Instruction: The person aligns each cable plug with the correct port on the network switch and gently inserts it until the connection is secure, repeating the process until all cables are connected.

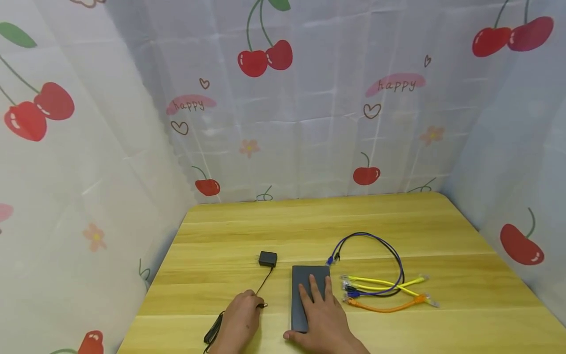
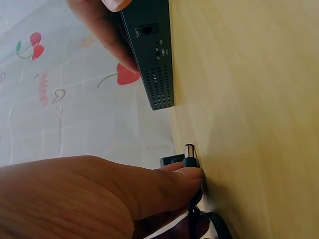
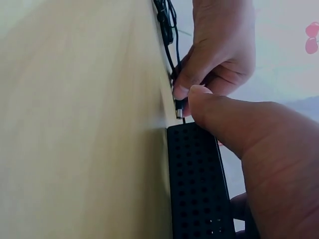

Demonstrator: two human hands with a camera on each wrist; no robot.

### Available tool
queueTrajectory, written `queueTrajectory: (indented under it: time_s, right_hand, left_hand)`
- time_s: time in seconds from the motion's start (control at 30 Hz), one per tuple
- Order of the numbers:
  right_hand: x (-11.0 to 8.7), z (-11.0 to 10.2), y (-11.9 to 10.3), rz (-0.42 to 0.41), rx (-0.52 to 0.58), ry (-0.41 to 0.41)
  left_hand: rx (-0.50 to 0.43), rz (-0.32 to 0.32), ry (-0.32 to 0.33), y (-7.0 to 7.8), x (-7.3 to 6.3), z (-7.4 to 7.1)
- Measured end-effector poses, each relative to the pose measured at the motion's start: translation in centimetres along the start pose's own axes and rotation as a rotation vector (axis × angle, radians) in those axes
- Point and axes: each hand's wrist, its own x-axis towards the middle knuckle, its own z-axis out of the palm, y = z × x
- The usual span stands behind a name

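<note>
Left hand [image 1: 239,314] pinches black barrel plug [image 1: 263,306], left of dark box [image 1: 299,282]; metal tip points right, toward box, short of touching. Box flat, long axis running away from person; power socket [image 2: 148,30] on narrow side. Right hand [image 1: 325,317] flat on box, fingers straight, spread. Adapter [image 1: 268,259] beyond plug. Cables [image 1: 386,311] right of box. Wood-grain surface [image 1: 230,226]; cherry-print curtain [image 1: 305,123] behind, both sides.

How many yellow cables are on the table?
2, right of the box in the head view, crossing. One yellow cable slopes to the lower right, by the orange cable; the other yellow cable rises to the upper right. None seem hidden.
</note>
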Motion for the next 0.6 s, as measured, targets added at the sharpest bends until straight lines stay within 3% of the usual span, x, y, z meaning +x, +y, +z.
queueTrajectory:
  time_s: [0.6]
  right_hand:
    - [0.31,0.96,-0.11,-0.025,-0.060,0.064]
  left_hand:
    - [0.012,-0.014,0.007,0.43,-0.02,-0.01]
